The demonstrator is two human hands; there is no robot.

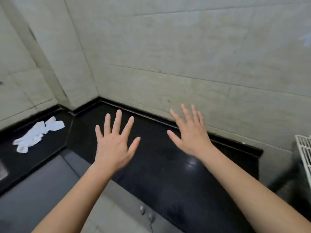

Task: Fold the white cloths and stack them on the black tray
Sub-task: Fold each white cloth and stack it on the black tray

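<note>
Dim, soft focus; glare spot on countertop (191, 163); edges warped.

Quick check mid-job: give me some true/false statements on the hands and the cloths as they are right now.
1. The left hand and the right hand are open with fingers spread, and they hold nothing. True.
2. The cloths lie crumpled on the black counter. True.
3. The left hand grips the cloths. False: the cloths lie well apart from it, further to the left.
4. The cloths are folded in a neat stack. False: they are a loose, unfolded heap.
5. A white wire rack shows at the right edge. True.
</note>
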